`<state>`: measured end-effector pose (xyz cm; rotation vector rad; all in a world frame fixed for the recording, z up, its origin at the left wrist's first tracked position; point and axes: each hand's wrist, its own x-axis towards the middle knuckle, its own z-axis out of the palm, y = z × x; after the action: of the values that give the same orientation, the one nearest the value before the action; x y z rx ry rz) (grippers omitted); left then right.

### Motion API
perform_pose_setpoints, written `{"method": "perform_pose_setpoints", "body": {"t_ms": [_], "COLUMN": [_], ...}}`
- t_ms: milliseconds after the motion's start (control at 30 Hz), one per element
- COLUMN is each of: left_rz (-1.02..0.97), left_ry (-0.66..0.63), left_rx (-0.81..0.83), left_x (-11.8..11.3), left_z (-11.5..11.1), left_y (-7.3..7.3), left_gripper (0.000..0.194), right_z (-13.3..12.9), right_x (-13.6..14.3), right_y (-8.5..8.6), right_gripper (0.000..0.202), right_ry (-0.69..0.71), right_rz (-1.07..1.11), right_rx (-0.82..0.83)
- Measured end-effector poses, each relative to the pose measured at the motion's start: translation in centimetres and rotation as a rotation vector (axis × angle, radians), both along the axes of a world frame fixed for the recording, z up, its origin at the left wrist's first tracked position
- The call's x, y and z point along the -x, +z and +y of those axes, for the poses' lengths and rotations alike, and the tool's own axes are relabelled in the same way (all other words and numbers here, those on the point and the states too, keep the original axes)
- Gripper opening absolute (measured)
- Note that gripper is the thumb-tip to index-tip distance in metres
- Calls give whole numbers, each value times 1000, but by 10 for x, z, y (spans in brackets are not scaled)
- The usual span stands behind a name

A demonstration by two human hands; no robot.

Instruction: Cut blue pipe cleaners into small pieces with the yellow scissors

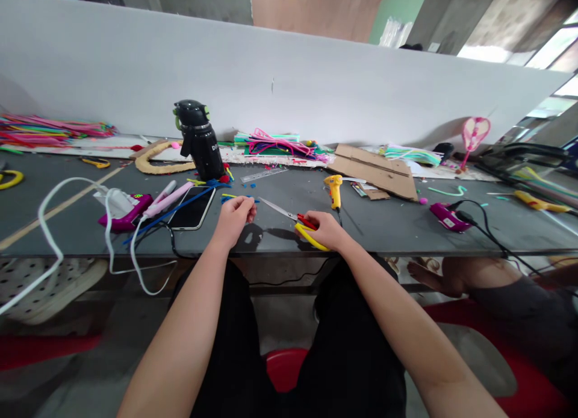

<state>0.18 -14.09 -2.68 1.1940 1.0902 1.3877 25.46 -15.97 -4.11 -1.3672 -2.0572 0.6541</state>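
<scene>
My right hand (pixel 326 228) grips a pair of scissors (pixel 289 214) by its red and yellow handles. The blades look closed or nearly so and point left. Close to their tip, my left hand (pixel 238 216) pinches a short piece of blue pipe cleaner (pixel 256 200), mostly hidden by the fingers. Just behind that hand lie more blue and yellow bits (pixel 228 197). A yellow glue gun (pixel 334 191) stands beyond the scissors, to the right. On the left, a phone (pixel 193 209) lies flat with a long blue pipe cleaner (pixel 178 206) across it.
A black bottle (pixel 203 144) stands behind the phone. White cables (pixel 49 237) run from a purple power strip (pixel 130 213) over the table edge. Pipe cleaner bundles (pixel 280 146) and cardboard (pixel 374 171) line the partition. Another purple socket (pixel 449 217) sits right, near a seated person's leg (pixel 474 276).
</scene>
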Motion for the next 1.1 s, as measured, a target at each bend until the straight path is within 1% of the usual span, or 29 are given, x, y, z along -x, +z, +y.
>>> {"method": "perform_pose_setpoints", "body": {"t_ms": [367,833,1000,1100], "left_rz": [11,16,20,23], "left_ry": [-18,-25,-31,-30], "left_rx": [9,20,10,5], "left_x": [0,-1,0,0], "left_z": [-2,-1,-2,-1], "left_y": [2,1,1,0], "left_gripper": [25,25,26,26], "right_z": [0,3,0,-3], "right_x": [-1,-2,-1,-1], "right_y": [1,0,3,5], "right_gripper": [30,31,32,33], "right_ry": [31,21,-12,-2], "right_rz": [-31,-74,-32,-4], "right_rx": [2,-17,-10,-13]}}
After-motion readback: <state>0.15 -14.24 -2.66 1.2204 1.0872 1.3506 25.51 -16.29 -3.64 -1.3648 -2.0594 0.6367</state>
